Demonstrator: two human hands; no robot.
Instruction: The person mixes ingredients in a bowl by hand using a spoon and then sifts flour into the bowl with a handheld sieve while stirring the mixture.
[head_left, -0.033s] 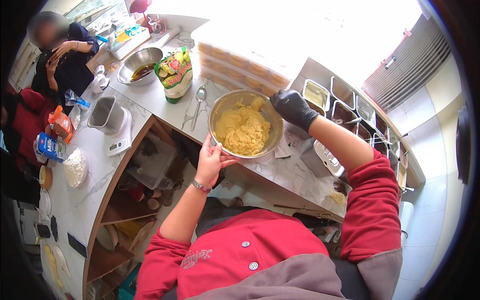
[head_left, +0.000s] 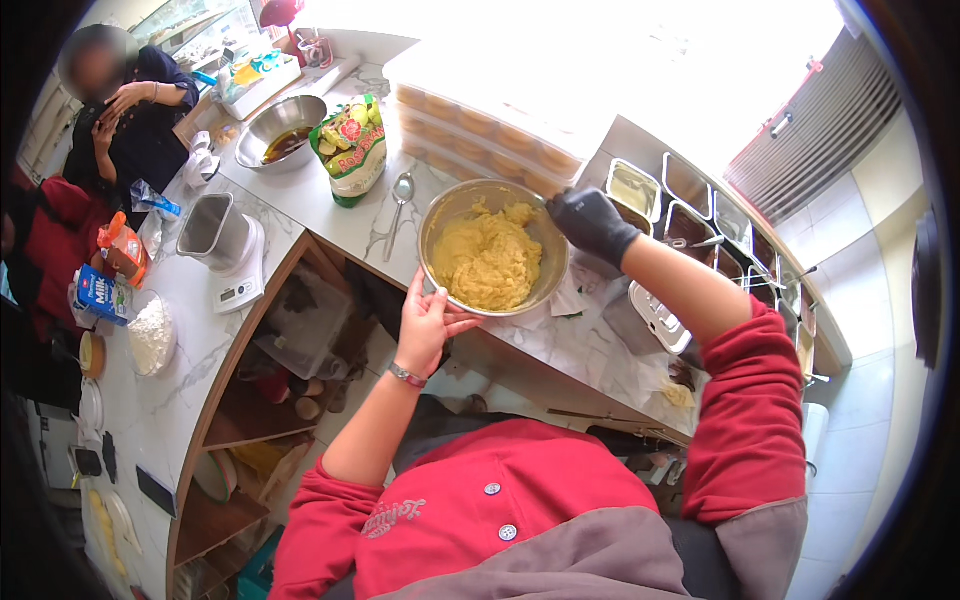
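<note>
A steel mixing bowl (head_left: 432, 262) with lumpy yellow dough (head_left: 487, 258) stands on the marbled counter in front of me. My left hand (head_left: 428, 325) is bare and holds the bowl at its near left side, thumb against the wall and fingers stretched along underneath. At the far right rim is my right hand (head_left: 592, 224) in a black glove, its fingers curled closed. Whatever those fingers may hold is hidden. Left of the bowl lies a metal spoon (head_left: 397, 215), and behind that stands a green and white bag (head_left: 349, 152).
Stacked clear boxes (head_left: 490, 135) rise behind the bowl. Metal ingredient tins (head_left: 633, 190) line the right side. Further left are a second steel bowl (head_left: 283, 133) with dark liquid, a white scale (head_left: 240, 280) under a grey container, a flour bowl (head_left: 152, 335) and a co-worker (head_left: 140, 110).
My right hand has shifted slightly to the right, away from the middle of the bowl. My left hand stays on the bowl with hardly any movement.
</note>
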